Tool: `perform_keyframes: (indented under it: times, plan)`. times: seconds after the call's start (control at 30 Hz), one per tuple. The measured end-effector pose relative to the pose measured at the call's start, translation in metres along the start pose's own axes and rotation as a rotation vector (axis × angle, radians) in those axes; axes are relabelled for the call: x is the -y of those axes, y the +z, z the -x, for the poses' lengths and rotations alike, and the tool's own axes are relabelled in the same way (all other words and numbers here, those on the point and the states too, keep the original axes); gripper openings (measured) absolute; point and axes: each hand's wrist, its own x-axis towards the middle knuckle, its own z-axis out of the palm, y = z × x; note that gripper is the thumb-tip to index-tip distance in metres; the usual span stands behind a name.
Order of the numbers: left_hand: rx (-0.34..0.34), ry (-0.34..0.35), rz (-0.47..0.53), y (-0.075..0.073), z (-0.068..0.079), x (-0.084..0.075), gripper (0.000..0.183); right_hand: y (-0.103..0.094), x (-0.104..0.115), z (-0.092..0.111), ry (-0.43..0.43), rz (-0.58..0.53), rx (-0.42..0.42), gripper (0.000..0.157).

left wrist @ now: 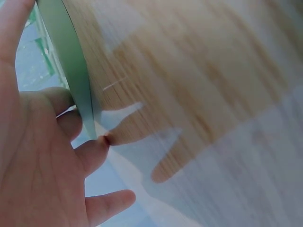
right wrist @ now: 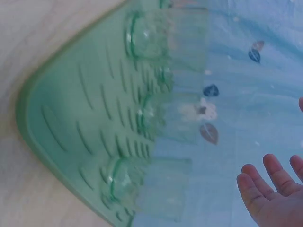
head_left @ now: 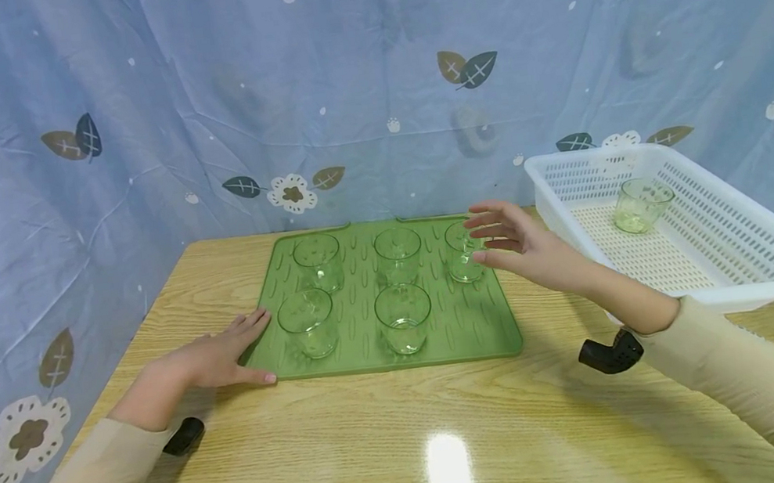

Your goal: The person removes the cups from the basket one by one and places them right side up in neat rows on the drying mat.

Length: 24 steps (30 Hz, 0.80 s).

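Clear glass cups stand upright on a green ridged mat [head_left: 454, 337]: three in the back row, two in front. My left hand [head_left: 225, 357] lies spread at the mat's left edge, its fingertips touching that edge; the left wrist view shows them against the mat's rim [left wrist: 78, 66]. Over the back right glass cup [head_left: 460, 265] my right hand [head_left: 526, 250] is raised, fingers loosely bent and holding nothing. In the right wrist view its fingers [right wrist: 272, 177] are apart from the nearest glass cup [right wrist: 151, 189]. The front cups are a left one [head_left: 307, 325] and a middle one [head_left: 404, 318].
A white perforated plastic basket [head_left: 743, 196] stands on the right of the wooden table [head_left: 352, 450], with one glass cup [head_left: 641, 207] in it. Behind the table hangs a blue patterned curtain [head_left: 370, 78], which also covers the left side.
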Motion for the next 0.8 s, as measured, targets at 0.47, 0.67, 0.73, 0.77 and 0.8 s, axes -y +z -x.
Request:
perform_keyframes:
  times: [0.47,0.67,0.73,0.77,0.8]
  plan:
    - [0.004,0.002,-0.008,0.000,-0.001,0.001,0.116,-0.052,0.008,0.001,-0.067,0.162,-0.116,0.062]
    - [-0.003,0.007,-0.022,0.000,-0.001,0.000,0.115,-0.079,0.013,0.000,-0.121,0.317,-0.181,0.062]
    - [-0.004,0.007,-0.021,0.000,-0.001,0.000,0.115,-0.087,0.012,0.001,-0.119,0.351,-0.206,0.062]
    - [-0.004,0.008,-0.020,0.000,-0.001,0.000,0.115,-0.091,0.011,0.001,-0.114,0.364,-0.218,0.062]
    - [-0.005,0.008,-0.020,0.000,-0.001,0.000,0.115,-0.094,0.009,0.002,-0.107,0.380,-0.231,0.062]
